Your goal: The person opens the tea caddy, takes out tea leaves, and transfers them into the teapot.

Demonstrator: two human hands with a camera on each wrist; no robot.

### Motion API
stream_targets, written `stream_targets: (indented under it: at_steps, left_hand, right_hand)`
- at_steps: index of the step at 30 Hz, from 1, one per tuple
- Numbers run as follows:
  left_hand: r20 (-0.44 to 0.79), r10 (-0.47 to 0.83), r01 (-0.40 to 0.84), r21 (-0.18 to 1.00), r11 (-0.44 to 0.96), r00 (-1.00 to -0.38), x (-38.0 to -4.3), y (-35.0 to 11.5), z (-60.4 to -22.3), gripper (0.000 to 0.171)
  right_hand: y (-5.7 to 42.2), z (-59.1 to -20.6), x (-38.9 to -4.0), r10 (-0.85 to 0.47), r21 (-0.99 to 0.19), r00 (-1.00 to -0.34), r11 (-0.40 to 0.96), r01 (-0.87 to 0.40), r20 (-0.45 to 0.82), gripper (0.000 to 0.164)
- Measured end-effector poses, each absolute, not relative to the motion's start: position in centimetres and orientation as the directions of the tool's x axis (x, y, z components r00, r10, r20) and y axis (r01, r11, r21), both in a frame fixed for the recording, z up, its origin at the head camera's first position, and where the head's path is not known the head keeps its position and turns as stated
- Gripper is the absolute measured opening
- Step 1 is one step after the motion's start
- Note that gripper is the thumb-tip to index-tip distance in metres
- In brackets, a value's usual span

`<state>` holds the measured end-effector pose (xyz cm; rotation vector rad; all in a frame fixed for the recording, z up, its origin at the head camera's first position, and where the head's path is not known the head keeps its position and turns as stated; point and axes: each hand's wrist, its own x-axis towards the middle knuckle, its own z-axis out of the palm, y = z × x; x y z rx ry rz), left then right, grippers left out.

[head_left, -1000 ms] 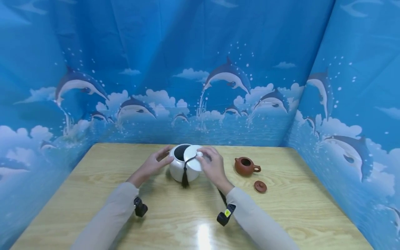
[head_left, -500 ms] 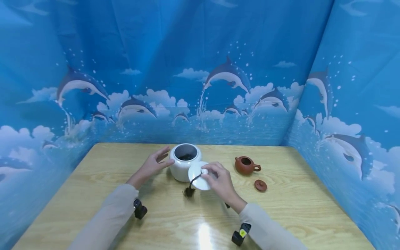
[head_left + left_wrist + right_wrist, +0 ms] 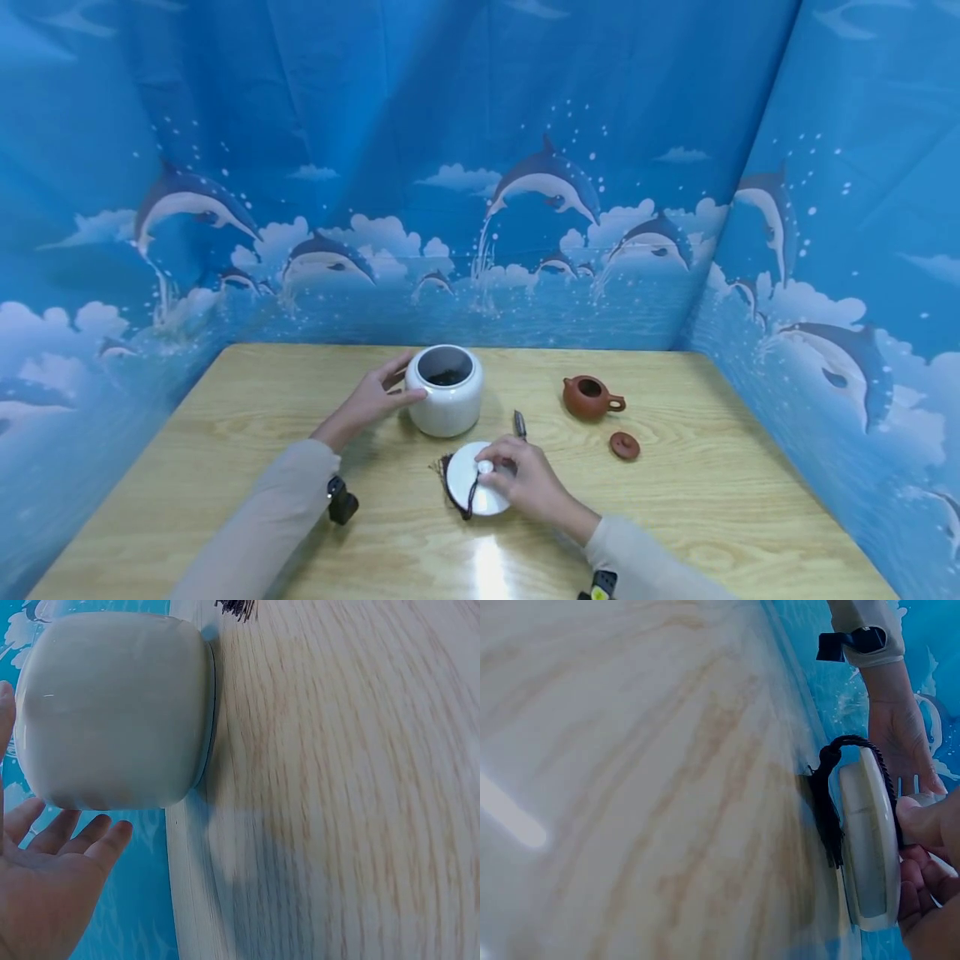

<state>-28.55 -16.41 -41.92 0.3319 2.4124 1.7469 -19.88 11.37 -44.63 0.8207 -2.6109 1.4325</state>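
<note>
Hands over a pale wooden table, both sleeves beige. Left hand stretched forward from the left, fingers straight and relaxed, grip open, fingertips resting against the left side of a round white ceramic jar. Jar upright near the table's middle, mouth uncovered, dark contents inside. Right hand nearer the body, palm down, fingers curled in a closed grip on the small white knob of a flat round white ceramic lid. Lid low at the table surface just in front of the jar, apart from it, a black tassel cord trailing from it onto the wood. Off to the right, a small brown clay teapot and its separate brown clay lid.
</note>
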Motion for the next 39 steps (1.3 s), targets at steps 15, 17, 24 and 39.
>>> stream_targets:
  at_steps: [15, 17, 24, 39]
  left_hand:
    - [0.052, 0.276, 0.119, 0.966, 0.231, -0.96, -28.6, -15.9, -42.3, 0.088]
    - [0.047, 0.275, 0.114, 0.966, 0.231, -0.96, -28.6, -15.9, -42.3, 0.088]
    - [0.052, 0.274, 0.115, 0.969, 0.219, -0.96, -28.7, -15.9, -42.3, 0.089]
    - [0.016, 0.253, 0.084, 0.963, 0.258, -0.967, -28.7, -15.7, -42.6, 0.09]
  right_hand:
    - [13.2, -45.4, -18.2, -0.411, -0.714, -0.861, 0.503, -0.487, 0.298, 0.017]
    - [13.5, -45.3, -18.2, -0.41, -0.702, -0.863, 0.519, -0.488, 0.297, 0.017]
    - [13.8, -45.0, -18.0, -0.426, -0.706, -0.866, 0.527, -0.472, 0.261, 0.015]
    - [12.1, -45.2, -18.2, -0.448, -0.742, -0.864, 0.494, -0.454, 0.231, 0.018]
